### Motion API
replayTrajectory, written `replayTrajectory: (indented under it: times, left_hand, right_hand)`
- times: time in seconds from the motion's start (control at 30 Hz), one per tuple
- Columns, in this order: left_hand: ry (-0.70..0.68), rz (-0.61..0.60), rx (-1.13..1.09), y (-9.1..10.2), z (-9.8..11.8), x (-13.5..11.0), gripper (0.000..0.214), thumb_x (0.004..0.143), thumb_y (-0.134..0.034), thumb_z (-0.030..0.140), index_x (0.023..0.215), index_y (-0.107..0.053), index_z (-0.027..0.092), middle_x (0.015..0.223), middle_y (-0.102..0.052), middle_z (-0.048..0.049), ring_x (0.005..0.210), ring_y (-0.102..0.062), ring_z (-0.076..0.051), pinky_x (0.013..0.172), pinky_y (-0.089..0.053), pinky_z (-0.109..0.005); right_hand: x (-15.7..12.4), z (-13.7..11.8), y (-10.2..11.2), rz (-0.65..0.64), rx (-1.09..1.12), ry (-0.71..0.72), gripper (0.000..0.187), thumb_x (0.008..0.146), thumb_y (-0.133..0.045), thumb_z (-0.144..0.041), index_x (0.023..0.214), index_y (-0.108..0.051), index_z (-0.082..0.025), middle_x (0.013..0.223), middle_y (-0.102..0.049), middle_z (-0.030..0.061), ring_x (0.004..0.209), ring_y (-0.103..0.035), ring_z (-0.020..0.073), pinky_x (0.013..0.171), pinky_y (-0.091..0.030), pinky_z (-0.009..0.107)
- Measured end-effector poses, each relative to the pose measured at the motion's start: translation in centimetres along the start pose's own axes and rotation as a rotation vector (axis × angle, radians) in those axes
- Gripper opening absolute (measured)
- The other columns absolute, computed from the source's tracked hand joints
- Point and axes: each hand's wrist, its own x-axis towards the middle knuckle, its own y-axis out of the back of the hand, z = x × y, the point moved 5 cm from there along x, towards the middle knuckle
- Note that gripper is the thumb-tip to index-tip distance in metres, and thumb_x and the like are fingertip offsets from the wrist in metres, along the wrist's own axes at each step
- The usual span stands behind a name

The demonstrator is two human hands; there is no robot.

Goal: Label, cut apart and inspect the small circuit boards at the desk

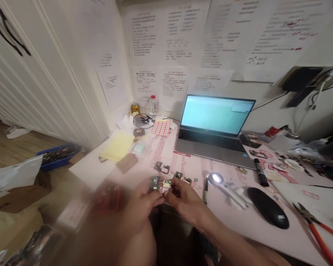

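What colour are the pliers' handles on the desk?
The pliers' handles are orange-red; head view.

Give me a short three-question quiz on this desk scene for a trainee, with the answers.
1. What does the left hand hold in its fingers?
2. True or false: the laptop screen is lit.
3. Which is nearer the right hand: the black computer mouse or the red-handled pliers?

Key:
1. A small green circuit board.
2. True.
3. The black computer mouse.
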Motion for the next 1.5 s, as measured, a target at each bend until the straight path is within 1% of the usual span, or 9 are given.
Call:
replayTrajectory:
  times: [0.37, 0.53, 0.63, 0.83, 0.9, 1.0, 1.07, 1.27, 1.5]
  left_hand:
    - [-0.181, -0.056, 0.107, 0.2, 0.1, 0.6, 0.036, 0.075, -0.088, 0.027, 0.108, -0.076, 0.018, 0.106, -0.081, -0.0078, 0.102, -0.072, -0.024, 0.094, -0.055, -0.033]
    - [-0.171, -0.039, 0.123, 0.4, 0.0, 0.6, 0.037, 0.072, -0.088, 0.024, 0.106, -0.075, 0.017, 0.096, -0.080, -0.0054, 0.090, -0.071, -0.021, 0.083, -0.055, -0.030]
    - [-0.146, -0.023, 0.099, 0.4, 0.0, 0.4, 0.039, 0.071, -0.092, 0.029, 0.105, -0.078, 0.018, 0.100, -0.080, -0.0074, 0.095, -0.072, -0.023, 0.087, -0.057, -0.032]
    - [-0.037, 0.027, -0.028, 0.7, 0.1, 0.0, 0.049, 0.063, -0.100, 0.045, 0.100, -0.082, 0.018, 0.109, -0.082, -0.0122, 0.103, -0.076, -0.029, 0.092, -0.063, -0.038]
    - [-0.051, 0.095, -0.074, 1.6, 0.2, 0.2, 0.048, 0.063, -0.101, 0.038, 0.100, -0.082, 0.016, 0.109, -0.082, -0.0133, 0.103, -0.077, -0.029, 0.092, -0.064, -0.037]
    - [-0.055, 0.240, -0.180, 3.4, 0.4, 0.5, 0.033, 0.073, -0.094, 0.024, 0.102, -0.081, 0.013, 0.112, -0.082, -0.0143, 0.107, -0.078, -0.028, 0.096, -0.065, -0.036]
    - [-0.007, 0.306, -0.235, 4.2, 0.6, 0.8, 0.021, 0.083, -0.084, 0.017, 0.103, -0.079, 0.012, 0.116, -0.082, -0.0156, 0.108, -0.079, -0.028, 0.098, -0.065, -0.037]
    - [0.072, 0.373, -0.275, 4.7, 0.5, 1.0, 0.017, 0.100, -0.065, 0.016, 0.114, -0.074, 0.012, 0.127, -0.079, -0.0168, 0.103, -0.081, -0.026, 0.100, -0.065, -0.041]
    - [0.101, 0.297, -0.357, 5.8, -1.0, 1.7, 0.026, 0.096, -0.075, 0.024, 0.119, -0.072, 0.013, 0.128, -0.078, -0.0178, 0.106, -0.081, -0.029, 0.109, -0.061, -0.046]
  right_hand:
    - [-0.5, -2.4, 0.8, -0.135, 0.051, 0.025, 0.034, 0.087, -0.076, -0.053, 0.097, -0.065, -0.023, 0.098, -0.075, 0.0041, 0.096, -0.069, 0.0232, 0.092, -0.053, 0.037]
    - [0.0, -1.9, 0.9, -0.047, 0.000, 0.029, 0.035, 0.088, -0.072, -0.056, 0.088, -0.066, -0.022, 0.085, -0.072, 0.0025, 0.082, -0.066, 0.0207, 0.080, -0.052, 0.034]
    - [0.1, -1.5, 0.6, -0.034, -0.012, 0.034, 0.038, 0.088, -0.072, -0.060, 0.085, -0.065, -0.022, 0.083, -0.071, 0.0022, 0.081, -0.066, 0.0207, 0.079, -0.053, 0.035]
    - [0.3, -1.9, 1.2, -0.124, -0.019, 0.068, 0.046, 0.089, -0.069, -0.067, 0.098, -0.066, -0.022, 0.094, -0.075, 0.0049, 0.092, -0.070, 0.0225, 0.087, -0.056, 0.037]
    - [0.8, -2.4, 3.4, -0.060, -0.143, 0.093, 0.046, 0.093, -0.067, -0.063, 0.112, -0.066, -0.021, 0.102, -0.077, 0.0069, 0.098, -0.072, 0.0235, 0.089, -0.056, 0.037]
    - [1.3, -3.3, 8.1, 0.213, -0.669, 0.121, 0.039, 0.097, -0.062, -0.044, 0.128, -0.063, -0.019, 0.115, -0.077, 0.0109, 0.105, -0.073, 0.0253, 0.091, -0.054, 0.039]
    - [1.4, -3.3, 9.9, 0.275, -0.964, 0.096, 0.037, 0.095, -0.064, -0.033, 0.129, -0.064, -0.018, 0.121, -0.075, 0.0135, 0.109, -0.072, 0.0280, 0.091, -0.052, 0.039]
    - [1.0, -2.0, 8.4, 0.130, -1.173, 0.076, 0.011, 0.086, -0.074, -0.021, 0.096, -0.070, -0.020, 0.101, -0.074, 0.0103, 0.097, -0.069, 0.0271, 0.080, -0.044, 0.033]
    - [1.4, -2.9, 7.2, 0.142, -1.243, 0.084, 0.011, 0.093, -0.063, -0.017, 0.101, -0.071, -0.018, 0.101, -0.075, 0.0119, 0.092, -0.071, 0.0267, 0.075, -0.042, 0.033]
